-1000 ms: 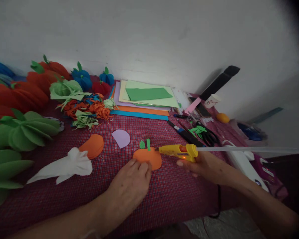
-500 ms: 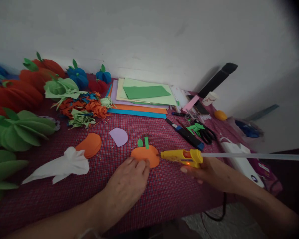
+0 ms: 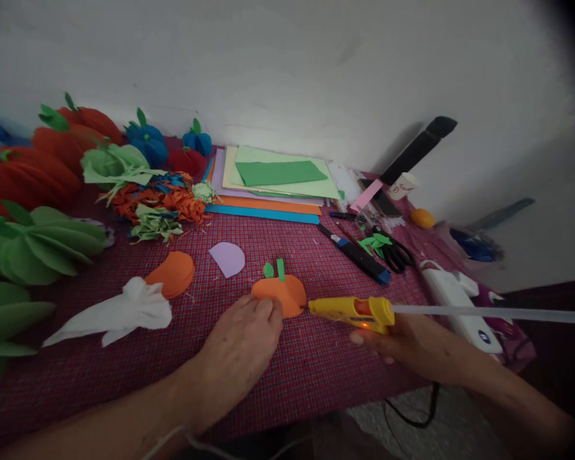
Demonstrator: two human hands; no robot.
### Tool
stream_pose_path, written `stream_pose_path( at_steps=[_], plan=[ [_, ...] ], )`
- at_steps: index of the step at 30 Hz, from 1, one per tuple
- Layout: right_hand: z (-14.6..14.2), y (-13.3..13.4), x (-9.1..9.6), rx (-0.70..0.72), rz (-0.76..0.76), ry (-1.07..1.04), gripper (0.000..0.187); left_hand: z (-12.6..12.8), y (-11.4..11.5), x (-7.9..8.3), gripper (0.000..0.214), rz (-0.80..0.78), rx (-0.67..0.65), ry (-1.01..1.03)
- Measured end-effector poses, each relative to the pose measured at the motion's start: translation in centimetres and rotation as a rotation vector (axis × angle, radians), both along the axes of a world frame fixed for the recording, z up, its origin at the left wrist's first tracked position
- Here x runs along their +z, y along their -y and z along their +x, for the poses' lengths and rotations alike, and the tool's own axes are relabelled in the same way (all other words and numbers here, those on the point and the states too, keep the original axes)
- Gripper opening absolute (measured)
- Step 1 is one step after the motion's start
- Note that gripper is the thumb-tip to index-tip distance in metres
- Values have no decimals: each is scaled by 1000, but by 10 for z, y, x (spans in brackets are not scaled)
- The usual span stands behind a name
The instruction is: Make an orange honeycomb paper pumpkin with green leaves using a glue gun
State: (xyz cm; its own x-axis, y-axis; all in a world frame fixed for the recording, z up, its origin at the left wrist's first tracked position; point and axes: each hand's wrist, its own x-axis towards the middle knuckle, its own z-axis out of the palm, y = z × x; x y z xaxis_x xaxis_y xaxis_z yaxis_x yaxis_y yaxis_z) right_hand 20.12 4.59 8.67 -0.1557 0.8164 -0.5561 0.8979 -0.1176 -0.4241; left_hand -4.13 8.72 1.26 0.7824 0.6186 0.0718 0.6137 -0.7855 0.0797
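An orange pumpkin-shaped paper cutout (image 3: pixel 287 294) lies flat on the checked cloth, with a green strip stem (image 3: pixel 280 269) and a small green leaf (image 3: pixel 268 270) at its top. My left hand (image 3: pixel 249 332) holds the cutout down by its lower left part, fingertips bent onto it and close together. On the other side my right hand (image 3: pixel 402 345) is wrapped around a yellow glue gun (image 3: pixel 345 309) with a long clear glue stick (image 3: pixel 489 313) out of its back. The gun's tip is at the cutout's lower right edge; whether it touches, I cannot tell. An orange light glows on the gun.
Left of my hand lie orange paper pieces (image 3: pixel 172 275), a white tissue (image 3: pixel 134 312) and a lilac cutout (image 3: pixel 229 259). Paper pumpkins (image 3: pixel 43 243) and scraps fill the left. Coloured sheets (image 3: pixel 280 172) lie behind. A cutter (image 3: pixel 364 259), scissors (image 3: pixel 398 255) and a power strip (image 3: pixel 460 306) lie right.
The glue gun's tip has shifted slightly toward me along the cutout's right edge, and my right hand with it. My left hand stays on the cutout. The view has tilted a little.
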Motion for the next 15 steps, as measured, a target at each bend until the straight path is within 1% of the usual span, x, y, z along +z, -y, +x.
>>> stream_pose_path(
  at_steps=[4, 10, 15],
  plan=[
    [-2, 2, 0, -7, -26, -10, 44, -1, 2, 3, 17, 5, 41, 56],
    [-11, -1, 1, 19, -30, -66, 44, 0, 2, 4, 19, 3, 42, 80],
    [-20, -5, 3, 49, -1, -70, 41, 0, 0, 7, 18, -15, 35, 90]
  ],
)
